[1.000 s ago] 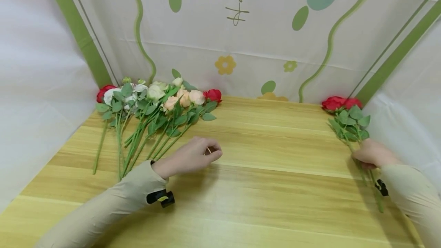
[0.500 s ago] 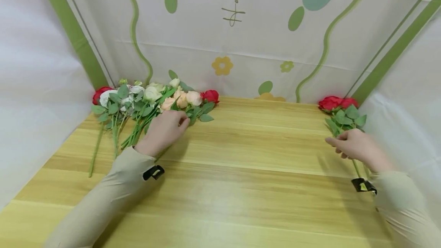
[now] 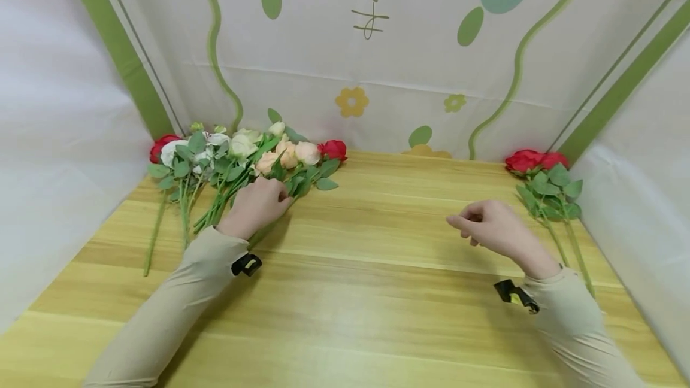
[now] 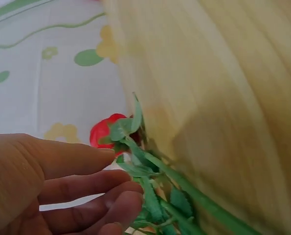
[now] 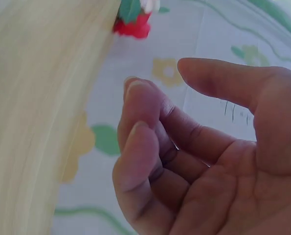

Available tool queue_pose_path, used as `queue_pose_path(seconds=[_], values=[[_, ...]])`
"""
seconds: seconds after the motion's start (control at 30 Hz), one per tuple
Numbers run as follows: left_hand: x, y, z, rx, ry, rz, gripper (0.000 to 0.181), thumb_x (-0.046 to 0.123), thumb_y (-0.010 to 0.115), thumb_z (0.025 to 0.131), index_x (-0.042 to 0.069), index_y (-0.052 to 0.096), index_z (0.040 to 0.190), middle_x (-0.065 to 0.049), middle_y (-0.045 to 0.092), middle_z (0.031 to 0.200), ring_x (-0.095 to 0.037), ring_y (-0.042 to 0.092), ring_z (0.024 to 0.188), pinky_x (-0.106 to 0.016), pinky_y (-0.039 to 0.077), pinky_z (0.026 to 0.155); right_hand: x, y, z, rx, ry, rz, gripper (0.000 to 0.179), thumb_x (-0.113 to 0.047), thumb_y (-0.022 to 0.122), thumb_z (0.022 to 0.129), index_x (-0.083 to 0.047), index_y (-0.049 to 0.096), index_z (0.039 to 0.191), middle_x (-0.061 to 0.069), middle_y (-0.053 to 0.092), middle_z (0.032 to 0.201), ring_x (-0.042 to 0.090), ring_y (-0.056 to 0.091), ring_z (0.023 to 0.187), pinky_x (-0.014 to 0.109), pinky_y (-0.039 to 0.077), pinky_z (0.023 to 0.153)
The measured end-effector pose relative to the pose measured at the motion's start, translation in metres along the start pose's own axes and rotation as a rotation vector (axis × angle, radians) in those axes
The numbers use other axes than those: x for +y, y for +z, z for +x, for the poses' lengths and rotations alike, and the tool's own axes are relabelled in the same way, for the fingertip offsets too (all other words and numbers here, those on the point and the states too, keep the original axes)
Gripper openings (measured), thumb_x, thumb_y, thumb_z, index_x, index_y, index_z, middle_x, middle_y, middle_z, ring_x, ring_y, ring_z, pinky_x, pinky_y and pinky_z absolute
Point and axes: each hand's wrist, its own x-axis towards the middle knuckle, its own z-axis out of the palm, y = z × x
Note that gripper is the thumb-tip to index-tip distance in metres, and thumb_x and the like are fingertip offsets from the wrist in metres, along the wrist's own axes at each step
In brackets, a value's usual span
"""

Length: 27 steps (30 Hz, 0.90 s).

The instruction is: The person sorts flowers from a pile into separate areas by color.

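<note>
Picking seems the step: the left hand (image 3: 257,205) hovers, fingers slightly apart, a red rose (image 3: 333,150) at its two o'clock; next likely calls for pinching the stem (image 4: 204,199). The right hand (image 3: 493,229) curls loosely, bare.

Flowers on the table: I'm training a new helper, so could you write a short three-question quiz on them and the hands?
1. True or false: the right hand holds nothing.
2. What colour are the two flowers lying by the right edge of the table? a) white b) peach c) red
3. Fill in: the ____ hand is nearer the peach flowers.

Key: 1. True. 2. c, red. 3. Left; the left hand is right beside their stems.
</note>
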Motion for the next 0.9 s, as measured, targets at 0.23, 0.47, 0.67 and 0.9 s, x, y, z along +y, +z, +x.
queue_pose_path(seconds=[0.23,0.47,0.67,0.9], values=[[-0.003,0.008,0.001,-0.017,0.010,0.014,0.051,0.012,0.060,0.094,0.019,0.031,0.052,0.007,0.015,0.051,-0.009,0.014,0.048,-0.025,0.015,0.043,-0.018,0.016,0.012,0.004,-0.050,0.003,0.033,-0.040,0.061,0.098,-0.012,0.071,0.084,0.002,0.063,0.072,0.026,0.061,0.064,0.037,0.048,0.059],[-0.007,0.009,0.002,-0.074,-0.034,0.026,0.052,0.013,0.062,0.093,0.019,0.032,0.051,0.006,0.016,0.051,-0.009,0.014,0.048,-0.026,0.016,0.044,-0.023,0.021,0.017,0.009,-0.081,0.014,0.029,-0.034,0.063,0.098,-0.011,0.070,0.081,0.001,0.061,0.069,0.028,0.060,0.062,0.037,0.048,0.058],[-0.006,0.012,0.002,-0.116,-0.070,0.048,0.051,0.016,0.066,0.093,0.018,0.037,0.051,0.007,0.020,0.050,-0.009,0.019,0.046,-0.026,0.019,0.043,-0.025,0.022,0.016,0.002,-0.090,0.016,0.030,-0.034,0.062,0.098,-0.011,0.069,0.080,0.001,0.060,0.068,0.024,0.058,0.059,0.036,0.047,0.057],[-0.005,0.015,0.003,-0.144,-0.060,0.018,0.050,0.012,0.068,0.092,0.018,0.039,0.052,0.007,0.023,0.050,-0.009,0.023,0.045,-0.025,0.021,0.042,-0.025,0.024,0.015,0.000,-0.095,0.016,0.031,-0.034,0.062,0.098,-0.011,0.068,0.079,0.001,0.060,0.067,0.020,0.056,0.058,0.035,0.046,0.055]])
